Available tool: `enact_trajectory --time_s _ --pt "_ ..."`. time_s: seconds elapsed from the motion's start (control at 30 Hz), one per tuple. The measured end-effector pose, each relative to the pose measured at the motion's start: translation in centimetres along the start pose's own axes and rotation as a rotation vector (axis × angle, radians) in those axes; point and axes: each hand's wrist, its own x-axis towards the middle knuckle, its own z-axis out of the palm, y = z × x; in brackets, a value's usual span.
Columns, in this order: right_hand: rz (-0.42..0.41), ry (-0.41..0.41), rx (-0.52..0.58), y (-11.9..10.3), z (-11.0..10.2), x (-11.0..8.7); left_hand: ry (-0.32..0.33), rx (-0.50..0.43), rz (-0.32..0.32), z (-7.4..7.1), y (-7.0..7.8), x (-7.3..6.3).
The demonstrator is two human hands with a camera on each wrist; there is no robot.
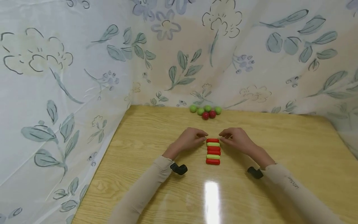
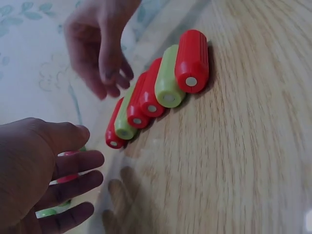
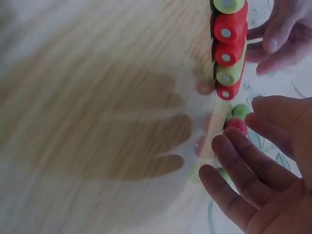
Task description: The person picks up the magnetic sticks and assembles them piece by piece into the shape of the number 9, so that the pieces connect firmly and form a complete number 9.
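Several short plastic sticks lie side by side in a row on the table, some red and two yellow-green. At the far end is a red stick (image 1: 212, 140); another red stick (image 1: 213, 161) ends the row on the near side. Pale round dots show on the stick ends, as on the green stick (image 2: 168, 78). My left hand (image 1: 191, 138) hovers at the left of the far end, fingers apart and holding nothing. Opposite it, at the right of the far end, my right hand (image 1: 237, 140) is also unclosed, with nothing in its fingers (image 3: 253, 170).
Behind the row, near the table's back edge, sit small round green balls (image 1: 193, 108) and two red balls (image 1: 205, 115). A floral cloth (image 1: 179, 62) hangs behind and at the left of the wooden table (image 1: 139, 161). Dark wrist devices (image 1: 179, 169) project from both sleeves.
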Motion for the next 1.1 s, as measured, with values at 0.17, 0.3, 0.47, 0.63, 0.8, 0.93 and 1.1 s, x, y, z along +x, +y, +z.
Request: enact_trajectory --time_s 0.17,0.3,0.47,0.63,0.8,0.93,1.1 --pt "0.018 -0.040 0.007 -0.4 0.8 0.9 -0.003 -0.029 -0.031 0.8 0.2 0.9" --pt "0.021 -0.035 -0.004 -0.6 1.1 1.3 -0.005 -0.031 -0.043 0.9 0.3 1.4" --pt "0.015 -0.014 0.005 -0.4 1.0 1.9 -0.008 -0.033 -0.026 0.8 0.1 2.3" --pt "0.017 0.018 0.000 0.1 0.9 2.8 -0.004 0.023 -0.004 0.8 -0.1 3.5" --pt "0.012 0.042 0.001 0.7 1.0 3.4 0.030 0.138 -0.004 1.2 -0.2 4.4" --pt "0.064 0.068 0.029 1.6 0.8 3.9 0.047 0.167 -0.002 1.5 -0.3 4.5" --pt "0.149 0.189 0.064 3.6 -0.2 5.6 0.060 0.161 -0.028 1.8 -0.4 4.1"
